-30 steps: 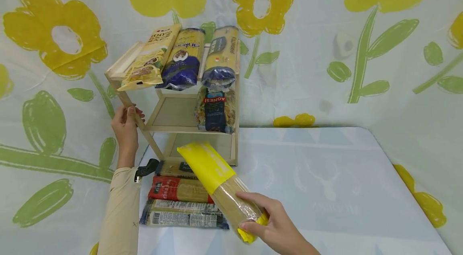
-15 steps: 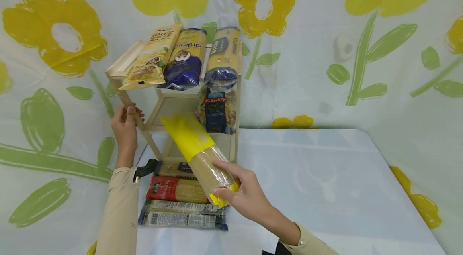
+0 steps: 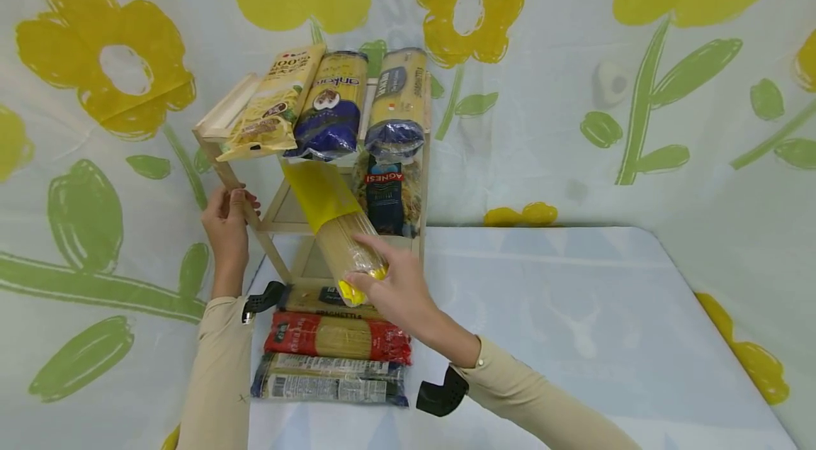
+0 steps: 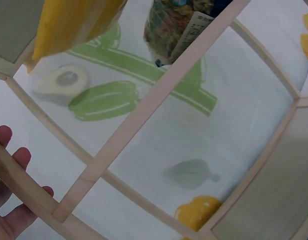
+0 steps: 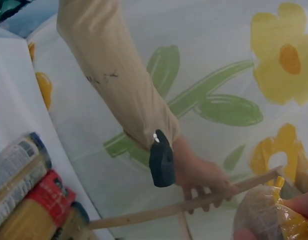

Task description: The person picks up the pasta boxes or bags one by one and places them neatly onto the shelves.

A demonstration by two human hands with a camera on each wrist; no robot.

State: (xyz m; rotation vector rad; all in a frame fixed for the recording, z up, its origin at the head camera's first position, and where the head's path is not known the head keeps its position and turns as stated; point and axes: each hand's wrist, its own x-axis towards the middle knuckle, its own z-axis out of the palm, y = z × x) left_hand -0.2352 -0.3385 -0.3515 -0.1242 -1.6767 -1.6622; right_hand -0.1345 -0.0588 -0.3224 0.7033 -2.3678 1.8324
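My right hand (image 3: 401, 285) grips the near end of a yellow-and-clear spaghetti pack (image 3: 344, 241). The pack tilts upward, its far end passing under the top shelf at the middle level of a wooden rack (image 3: 276, 249). My left hand (image 3: 227, 223) holds the rack's left post, and its fingers (image 4: 21, 157) curl round the wood in the left wrist view. On the middle shelf, right of the yellow pack, stands an Agnesi pasta bag (image 3: 385, 198). In the right wrist view the held pack's end (image 5: 256, 215) shows at the lower right, partly cut off.
Several pasta packs lie along the top shelf, among them a blue-and-yellow one (image 3: 328, 110). Before the rack on the table (image 3: 542, 336) lie a red spaghetti pack (image 3: 338, 336), a blue-ended pack (image 3: 331, 379) and a brown one (image 3: 319, 300). A flowered cloth (image 3: 542, 117) hangs behind.
My right hand has carried the yellow spaghetti pack up and to the left, from above the table packs into the rack's middle level. The left hand stays on the post.
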